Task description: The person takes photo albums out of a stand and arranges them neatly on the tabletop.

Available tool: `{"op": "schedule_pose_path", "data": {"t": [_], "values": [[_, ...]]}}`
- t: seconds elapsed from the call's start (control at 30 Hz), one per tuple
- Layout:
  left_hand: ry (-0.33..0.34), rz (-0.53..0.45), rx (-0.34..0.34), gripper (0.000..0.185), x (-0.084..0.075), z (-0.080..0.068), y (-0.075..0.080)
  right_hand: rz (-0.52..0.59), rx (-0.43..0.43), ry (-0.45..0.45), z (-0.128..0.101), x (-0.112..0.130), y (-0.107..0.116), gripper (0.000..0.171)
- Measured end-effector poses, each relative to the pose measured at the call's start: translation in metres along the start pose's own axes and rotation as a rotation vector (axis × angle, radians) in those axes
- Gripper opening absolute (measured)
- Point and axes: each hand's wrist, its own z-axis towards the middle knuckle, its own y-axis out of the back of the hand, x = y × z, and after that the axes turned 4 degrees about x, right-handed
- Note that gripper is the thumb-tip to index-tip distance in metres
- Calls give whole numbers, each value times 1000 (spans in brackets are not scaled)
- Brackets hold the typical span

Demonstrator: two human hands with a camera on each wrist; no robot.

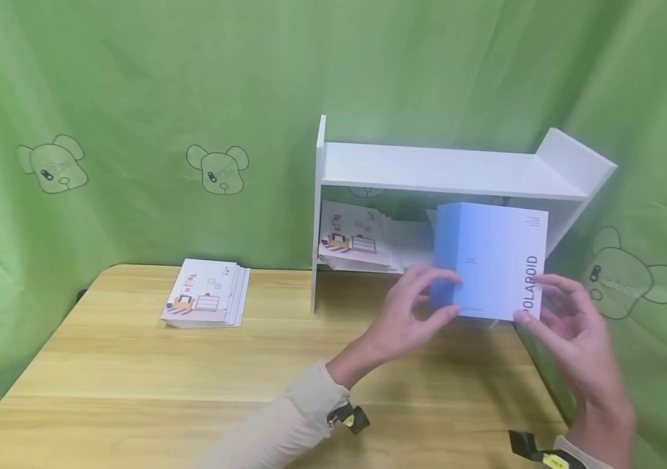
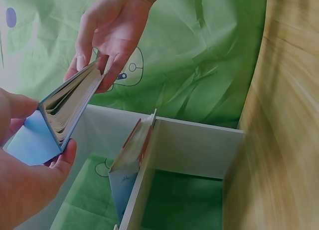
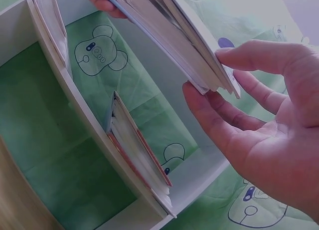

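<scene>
Your left hand point(image 1: 404, 314) pinches the POLAROID book point(image 1: 494, 260) by its blue spine side, your right hand point(image 1: 575, 335) its opposite edge, before the white shelf point(image 1: 433, 168) on the wooden bench point(image 1: 134, 371).

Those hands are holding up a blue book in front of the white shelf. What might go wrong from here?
The blue book might slip: the left hand and right hand hold it up by its edges, mostly with the fingertips. Gaps show between its pages, so it could flop open or a page could bend. Another book sits on the white shelf and might get knocked if the blue one goes in there.
</scene>
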Motion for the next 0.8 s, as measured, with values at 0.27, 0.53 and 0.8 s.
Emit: {"op": "schedule_pose_path", "data": {"t": [0.27,0.53,0.8], "values": [[2,17,-15,36,2,-10,7,-37,41,-11,1,1,-8,67],[4,-16,-18,37,2,-20,13,-92,89,-18,3,3,-14,67],[22,-33,-23,38,4,-31,20,-108,126,-29,5,3,-23,67]]}}
